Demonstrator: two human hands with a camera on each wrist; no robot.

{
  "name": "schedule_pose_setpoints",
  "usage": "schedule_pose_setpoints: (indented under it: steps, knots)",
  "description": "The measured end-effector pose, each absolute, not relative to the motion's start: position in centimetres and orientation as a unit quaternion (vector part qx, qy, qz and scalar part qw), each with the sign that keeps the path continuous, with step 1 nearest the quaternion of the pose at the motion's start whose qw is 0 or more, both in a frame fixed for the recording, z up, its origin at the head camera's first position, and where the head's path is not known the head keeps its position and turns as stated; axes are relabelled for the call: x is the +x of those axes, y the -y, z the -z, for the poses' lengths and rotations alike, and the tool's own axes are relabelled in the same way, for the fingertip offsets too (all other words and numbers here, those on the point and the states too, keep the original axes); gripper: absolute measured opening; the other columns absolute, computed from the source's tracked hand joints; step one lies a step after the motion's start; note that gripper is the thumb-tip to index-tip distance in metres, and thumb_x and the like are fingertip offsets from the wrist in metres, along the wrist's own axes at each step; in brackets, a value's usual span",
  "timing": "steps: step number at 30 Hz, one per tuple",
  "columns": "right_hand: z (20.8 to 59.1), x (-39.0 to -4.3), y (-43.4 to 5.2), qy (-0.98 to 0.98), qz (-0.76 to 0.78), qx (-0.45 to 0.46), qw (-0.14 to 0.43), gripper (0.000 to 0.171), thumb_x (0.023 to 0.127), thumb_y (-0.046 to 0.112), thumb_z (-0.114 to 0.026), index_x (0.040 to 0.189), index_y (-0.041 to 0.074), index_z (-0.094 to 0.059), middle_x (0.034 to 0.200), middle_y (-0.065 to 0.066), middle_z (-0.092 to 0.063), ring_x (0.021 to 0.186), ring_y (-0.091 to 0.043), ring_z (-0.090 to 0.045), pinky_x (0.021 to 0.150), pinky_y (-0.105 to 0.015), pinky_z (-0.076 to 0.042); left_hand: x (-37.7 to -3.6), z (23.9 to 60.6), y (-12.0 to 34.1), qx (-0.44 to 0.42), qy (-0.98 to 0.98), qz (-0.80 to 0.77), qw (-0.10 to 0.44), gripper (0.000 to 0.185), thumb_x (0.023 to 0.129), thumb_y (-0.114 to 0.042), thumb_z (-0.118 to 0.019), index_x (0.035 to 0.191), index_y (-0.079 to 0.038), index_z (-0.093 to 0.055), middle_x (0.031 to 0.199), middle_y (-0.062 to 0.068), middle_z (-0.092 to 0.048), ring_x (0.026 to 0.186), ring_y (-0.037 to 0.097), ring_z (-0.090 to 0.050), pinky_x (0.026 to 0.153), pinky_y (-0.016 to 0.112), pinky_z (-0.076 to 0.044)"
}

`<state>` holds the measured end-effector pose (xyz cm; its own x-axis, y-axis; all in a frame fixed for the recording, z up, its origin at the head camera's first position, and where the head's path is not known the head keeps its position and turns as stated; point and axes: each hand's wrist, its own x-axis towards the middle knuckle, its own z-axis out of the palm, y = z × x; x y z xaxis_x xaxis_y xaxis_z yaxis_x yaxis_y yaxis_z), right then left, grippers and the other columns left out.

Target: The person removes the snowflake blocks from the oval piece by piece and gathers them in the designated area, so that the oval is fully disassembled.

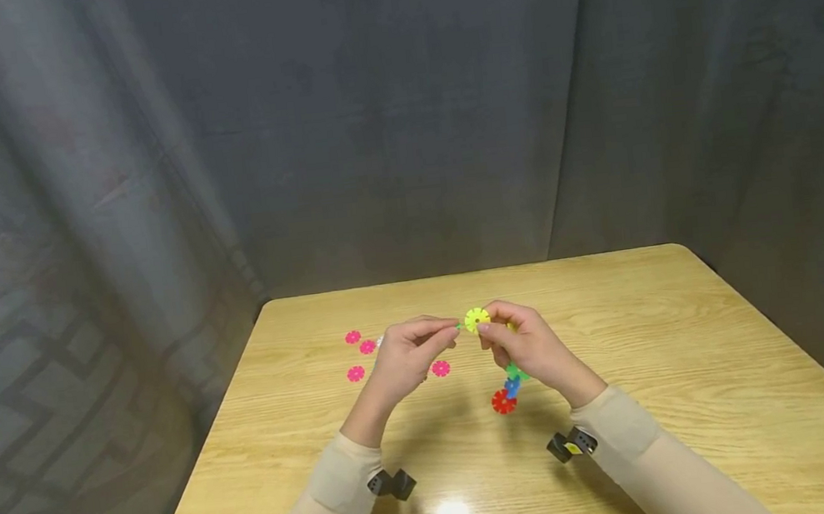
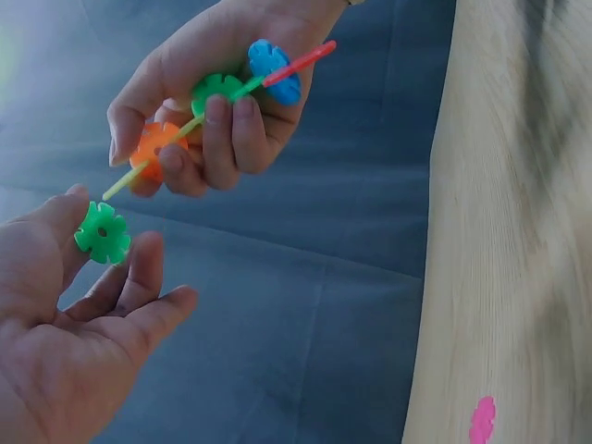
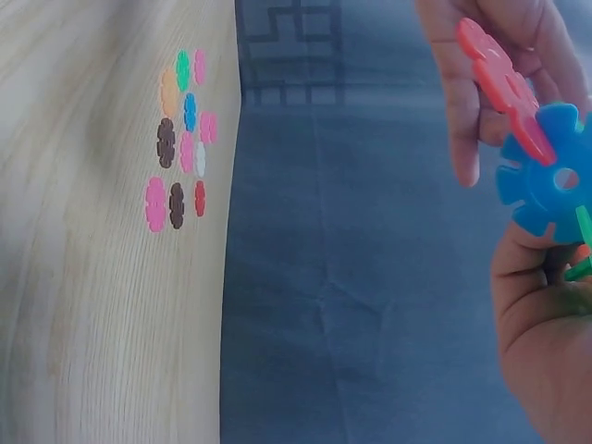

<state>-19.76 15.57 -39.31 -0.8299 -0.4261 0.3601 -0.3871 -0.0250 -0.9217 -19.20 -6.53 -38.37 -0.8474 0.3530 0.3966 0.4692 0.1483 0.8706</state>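
In the head view, the left hand (image 1: 407, 358) is pinching a green disc (image 1: 458, 326) turned edge-on, while the right hand (image 1: 534, 345) is gripping a chain (image 1: 513, 386) of notched discs above the bench (image 1: 694, 361), a yellow disc (image 1: 476, 314) facing out at its upper end and a red disc (image 1: 503, 401) hanging at its lower. Loose discs (image 1: 356, 373) are lying around the left hand, which is hiding some. In the left wrist view, the right fingers are curling round the chain, partly covering an orange disc (image 2: 148, 139); the yellow disc is showing its edge near the green one, but I am not seeing whether they are touching. The pieces are looking like light, stiff, smooth plastic; gripping close to the slots is probably steadying the joints best, as pulling farther off could be twisting them. In the right wrist view, the frame is cutting off a blue disc (image 3: 532, 199), and the left pinch isn't showing.
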Motion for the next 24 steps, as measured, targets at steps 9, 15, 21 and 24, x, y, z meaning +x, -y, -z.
schedule_pose_setpoints:
  steps: [9,15,21,24]
  knots:
    - [39.6,-20.1,-15.4,-0.701,0.657,-0.277,0.023,0.020,0.101,0.020,-0.056,0.090,0.003,-0.058,0.075,-0.013,-0.053,0.049,-0.020,-0.042,0.044,-0.027,-0.038,-19.5,38.8,8.1,-0.251,0.757,0.602,0.031,0.028,0.093,-0.034,-0.069,0.111,-0.013,-0.076,0.096,0.013,-0.068,0.073,0.033,-0.057,0.045,0.034,-0.051]
    - [39.7,-20.1,-15.5,-0.708,0.649,-0.278,0.025,0.021,0.101,0.020,-0.056,0.089,0.003,-0.057,0.075,-0.014,-0.053,0.050,-0.021,-0.042,0.045,-0.027,-0.039,-19.9,39.2,8.9,-0.253,0.768,0.588,0.039,0.023,0.094,-0.022,-0.069,0.112,-0.008,-0.075,0.101,0.009,-0.070,0.085,0.030,-0.066,0.070,0.042,-0.058]
    - [39.6,-20.2,-15.6,-0.713,0.644,-0.277,0.021,0.021,0.101,0.020,-0.056,0.090,0.003,-0.058,0.075,-0.015,-0.053,0.051,-0.021,-0.043,0.045,-0.027,-0.039,-20.4,39.5,10.8,-0.193,0.798,0.571,0.025,0.025,0.094,-0.021,-0.068,0.116,-0.010,-0.072,0.111,0.006,-0.070,0.098,0.021,-0.066,0.085,0.034,-0.053]
    - [39.7,-20.1,-15.6,-0.708,0.648,-0.280,0.028,0.020,0.101,0.019,-0.056,0.091,0.002,-0.058,0.077,-0.019,-0.054,0.051,-0.021,-0.043,0.046,-0.027,-0.040,-20.5,39.2,11.9,-0.173,0.803,0.571,0.011,0.027,0.096,-0.019,-0.066,0.119,-0.005,-0.069,0.111,0.007,-0.070,0.103,0.026,-0.065,0.087,0.037,-0.053]
